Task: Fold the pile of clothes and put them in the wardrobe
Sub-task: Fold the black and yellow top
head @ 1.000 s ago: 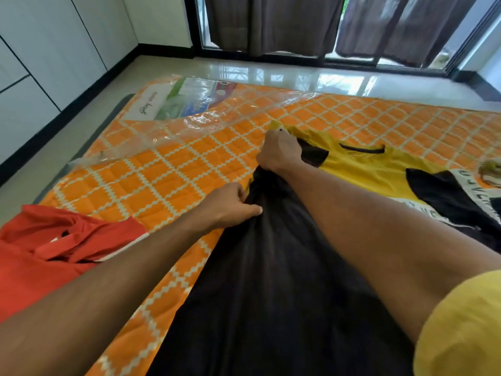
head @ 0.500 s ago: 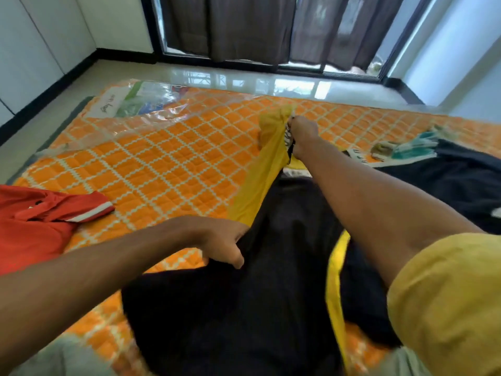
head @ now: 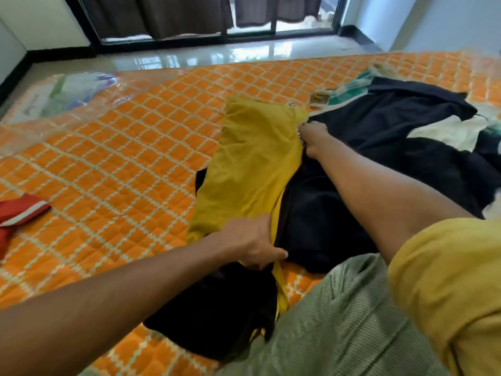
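Observation:
A yellow and black shirt (head: 252, 164) lies on the orange quilted mattress (head: 122, 164), its yellow side folded over and facing up. My left hand (head: 250, 242) grips the shirt's near folded edge, fingers curled under the cloth. Farther off, my right hand (head: 311, 138) pinches the shirt's far edge, beside a striped trim. To the right of the shirt a pile of dark clothes (head: 412, 137) is heaped, with white and green pieces among them.
A red garment (head: 19, 213) lies at the left edge of the mattress. Clear plastic wrap (head: 62, 96) covers the mattress's far left corner. Beyond it are glossy floor tiles, a window with dark curtains (head: 168, 14), and my knee in grey-green cloth (head: 339, 321).
The yellow half of the shirt has been brought over and laid down flat. My right hand came down from its raised position; my left hand shifted right onto the folded edge. The camera swung right.

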